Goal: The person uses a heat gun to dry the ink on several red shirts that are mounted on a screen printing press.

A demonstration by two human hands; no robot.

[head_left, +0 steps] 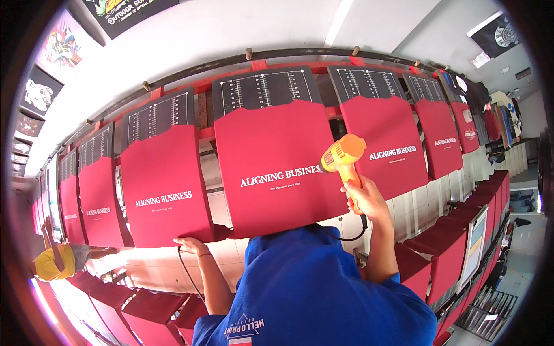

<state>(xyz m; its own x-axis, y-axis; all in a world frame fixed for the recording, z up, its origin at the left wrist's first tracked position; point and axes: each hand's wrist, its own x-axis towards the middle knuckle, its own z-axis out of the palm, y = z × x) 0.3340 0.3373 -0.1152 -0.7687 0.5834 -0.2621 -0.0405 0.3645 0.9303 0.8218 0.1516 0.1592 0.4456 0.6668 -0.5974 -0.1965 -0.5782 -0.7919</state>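
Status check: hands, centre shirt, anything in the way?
Right hand gripping yellow heat gun. Left hand at lower edge, next red shirt leftward. Centre red shirt spread on board. Nozzle overlaps print's right end.

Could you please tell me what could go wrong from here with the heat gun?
The yellow heat gun in the right hand has its nozzle at the end of the white lettering; if it is hot and lingers, it might scorch the print or the red shirt.
Its black cord loops near the shirt's lower edge and could snag there.
A dark cord also passes the left hand and might catch on that arm.
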